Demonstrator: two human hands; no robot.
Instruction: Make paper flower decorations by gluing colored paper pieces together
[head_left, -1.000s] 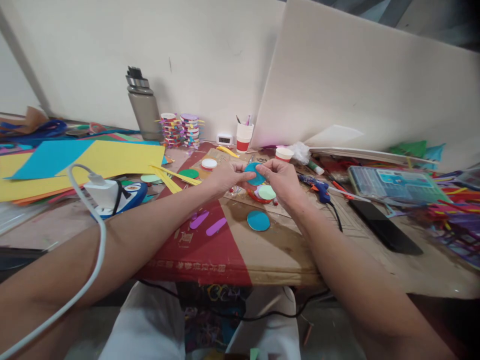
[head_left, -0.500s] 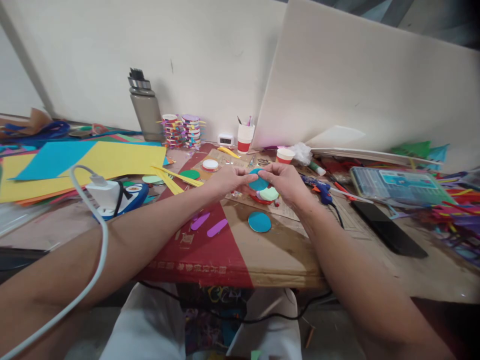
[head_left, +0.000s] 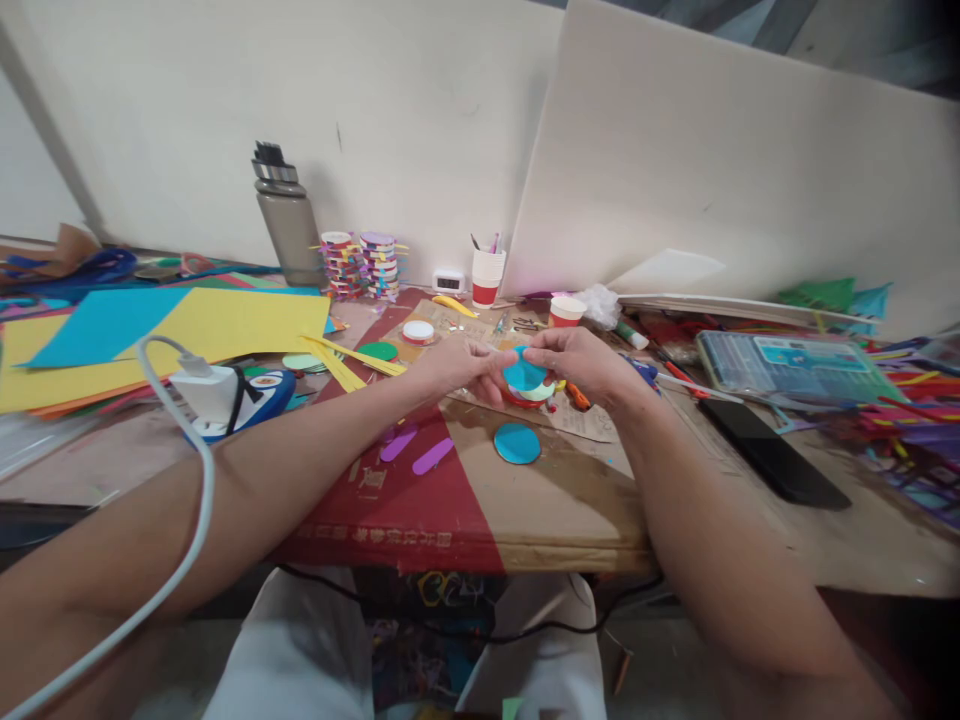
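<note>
Between my left hand [head_left: 476, 368] and my right hand [head_left: 581, 360] is a blue paper disc [head_left: 524, 372], pinched at its upper edge by the fingertips of both. It is tilted above a pale green disc [head_left: 546, 391] and something red beneath, mostly covered by the disc and fingers. A second blue disc [head_left: 517, 443] lies flat on the cardboard closer to me. Two purple strips with rounded ends [head_left: 433, 456] rest on the red part of the cardboard.
Yellow strips [head_left: 349, 362], a green disc [head_left: 377, 351] and a white-topped round piece [head_left: 418, 332] lie left of my hands. Behind stand two layered stacks [head_left: 379, 268], a bottle [head_left: 289, 230] and paper cups [head_left: 489, 278]. A phone [head_left: 772, 455] and plastic case [head_left: 795, 368] are at right.
Both hands have shifted slightly right with the blue disc, which now tilts up more toward me. An orange-handled item beside my right hand has come into view.
</note>
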